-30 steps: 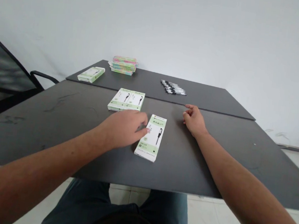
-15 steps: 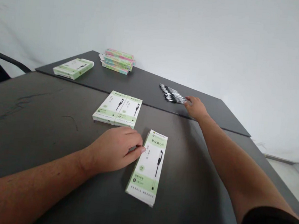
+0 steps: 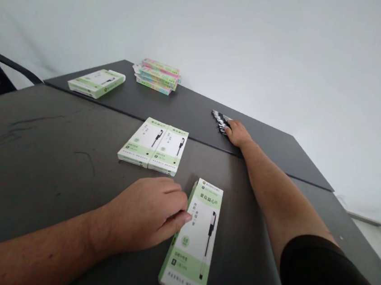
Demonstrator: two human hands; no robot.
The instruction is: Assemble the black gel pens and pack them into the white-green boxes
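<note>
Left hand (image 3: pixel 150 215) is half-curled at the near gel-pen box (image 3: pixel 196 249), thumb on its left edge, can't tell if pinching; paired gel-pen boxes (image 3: pixel 139 141) lie just beyond. Far right, gel pens (image 3: pixel 218 119) lie in a row under right hand's (image 3: pixel 239 134) bent fingers, grip unclear. Looks like the pen-grasp step; lifting calls for fingertips closed around the barrels.

2 boxes (image 3: pixel 154 145) lie side by side before the pens (image 3: pixel 220 121), to their left.
</note>
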